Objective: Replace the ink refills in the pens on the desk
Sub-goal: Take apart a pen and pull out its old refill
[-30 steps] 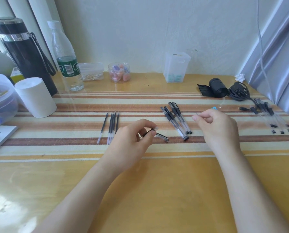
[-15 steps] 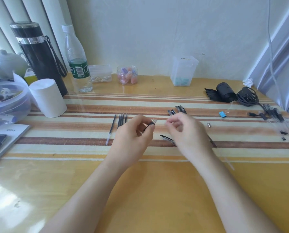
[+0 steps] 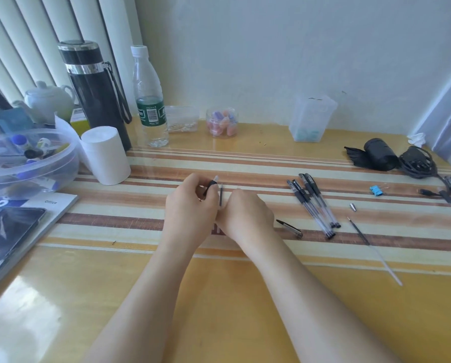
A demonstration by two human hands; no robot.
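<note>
On the striped desk: two bare hands meet at mid-mat
Barrel (image 3: pixel 212 184): pinched in left hand (image 3: pixel 190 208), open end tilted up and away
Refill (image 3: pixel 221 196): upright sliver showing between the hands
Right hand (image 3: pixel 245 214): curled, touching the left; whether it grips the refill cannot be told
Cap (image 3: pixel 290 228): lying just right of the right wrist
Pens (image 3: pixel 314 203): three side by side, farther right
Spent refill (image 3: pixel 359 233): beside a metal tip (image 3: pixel 353 207)
Back left: flask (image 3: pixel 96 95), bottle (image 3: pixel 149 100), paper roll (image 3: pixel 105 155)
</note>
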